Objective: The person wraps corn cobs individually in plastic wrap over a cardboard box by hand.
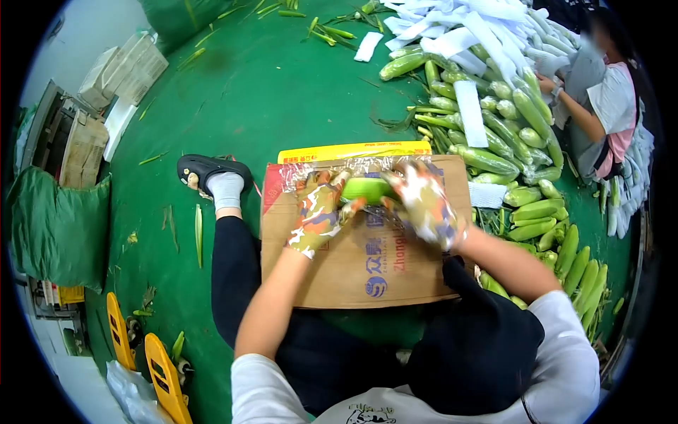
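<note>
Both my hands wear camouflage-patterned gloves, and a green ear of corn in its husk [367, 189] lies between them. The fingers of my left hand [319, 210] close on its left end. My right hand [427, 203] grips the right end, slightly smeared by motion. Clear plastic film [289, 177] spreads under and around the corn. Beneath is a flat brown cardboard box [325, 272] with blue and red print. Along its far edge lies a long yellow cling film box [353, 151].
To the right, film-wrapped corn [487, 159] is piled beside white foam sleeves [452, 28]; husked ears [575, 272] lie nearer. Another person [600, 99] sits at the far right. Yellow pallet-jack forks [166, 378], a green sack [60, 226] and crates [138, 67] are left.
</note>
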Action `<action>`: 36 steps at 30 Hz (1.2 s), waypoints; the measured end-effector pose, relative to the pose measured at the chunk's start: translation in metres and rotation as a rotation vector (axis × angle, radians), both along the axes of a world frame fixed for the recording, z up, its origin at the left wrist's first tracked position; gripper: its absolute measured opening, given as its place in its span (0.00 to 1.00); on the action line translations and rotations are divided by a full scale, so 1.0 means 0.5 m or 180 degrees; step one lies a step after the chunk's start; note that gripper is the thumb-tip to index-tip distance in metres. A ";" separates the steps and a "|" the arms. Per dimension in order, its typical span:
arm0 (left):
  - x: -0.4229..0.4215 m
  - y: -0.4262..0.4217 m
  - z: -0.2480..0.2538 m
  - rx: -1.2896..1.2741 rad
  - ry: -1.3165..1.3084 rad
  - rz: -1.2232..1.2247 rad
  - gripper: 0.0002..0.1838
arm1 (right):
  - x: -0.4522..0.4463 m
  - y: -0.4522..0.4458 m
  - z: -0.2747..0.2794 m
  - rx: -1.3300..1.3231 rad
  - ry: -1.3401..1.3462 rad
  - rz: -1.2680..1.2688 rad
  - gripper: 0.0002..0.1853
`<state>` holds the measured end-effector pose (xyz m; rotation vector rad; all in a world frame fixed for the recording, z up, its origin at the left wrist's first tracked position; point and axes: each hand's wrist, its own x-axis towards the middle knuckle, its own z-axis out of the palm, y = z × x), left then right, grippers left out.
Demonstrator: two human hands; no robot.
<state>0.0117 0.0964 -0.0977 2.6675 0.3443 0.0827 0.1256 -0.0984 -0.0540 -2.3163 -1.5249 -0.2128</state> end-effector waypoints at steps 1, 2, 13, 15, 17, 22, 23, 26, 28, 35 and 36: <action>0.001 -0.001 0.009 0.0548 -0.0129 -0.0130 0.37 | -0.031 -0.043 -0.010 -0.0116 0.0003 -0.0140 0.19; 0.007 0.000 0.014 0.1105 -0.0272 -0.0238 0.41 | -0.042 -0.076 -0.017 -0.0224 -0.0010 -0.0269 0.17; -0.087 -0.122 0.061 0.0397 0.0419 -0.1297 0.33 | 0.009 -0.150 -0.097 0.1807 0.2516 -0.0240 0.10; -0.110 -0.143 0.085 -0.0042 0.0996 -0.0952 0.33 | -0.058 -0.188 -0.012 0.0708 0.1907 0.0259 0.21; -0.141 -0.142 0.071 -0.0009 0.0765 -0.0860 0.32 | -0.082 -0.218 -0.019 -0.0594 0.1154 0.0314 0.36; -0.160 -0.154 0.089 -0.0085 0.0920 -0.0794 0.30 | -0.015 -0.301 -0.006 0.0029 0.3581 -0.0995 0.10; -0.162 -0.170 0.104 -0.0155 0.1018 -0.0937 0.30 | -0.011 -0.305 -0.051 0.0848 0.3929 -0.0548 0.09; -0.160 -0.172 0.096 -0.0389 0.1288 -0.1132 0.31 | -0.077 -0.261 -0.044 0.0160 0.3187 -0.0575 0.14; -0.142 -0.166 0.104 -0.0173 0.1268 -0.1132 0.34 | -0.108 -0.212 -0.043 -0.0207 0.2144 0.0434 0.22; -0.075 -0.129 0.036 0.0699 -0.0591 -0.0219 0.26 | 0.062 -0.017 -0.080 -0.0842 0.0259 -0.0213 0.29; -0.061 -0.117 0.020 0.0741 -0.0654 -0.0492 0.27 | 0.065 0.005 -0.021 -0.1342 0.0829 0.0048 0.23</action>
